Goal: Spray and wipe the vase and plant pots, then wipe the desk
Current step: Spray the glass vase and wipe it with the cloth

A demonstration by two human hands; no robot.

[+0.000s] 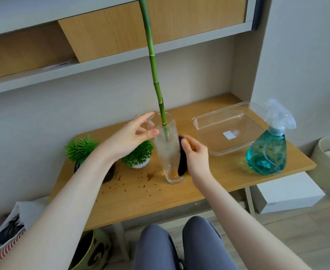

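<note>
Both your hands flank the tall clear glass vase (168, 151) standing mid-desk: your left hand (130, 136) pinches its rim between thumb and fingers, and your right hand (196, 154) presses a dark sponge with a yellow side (182, 158) against its right wall. Your forearm hides most of the dark plant pot (109, 173); the sponge is blurred.

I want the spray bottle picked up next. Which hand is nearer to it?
Right. The right hand presses a sponge to the vase, left of the spray bottle; the left hand holds the vase's rim, farther left.
</note>
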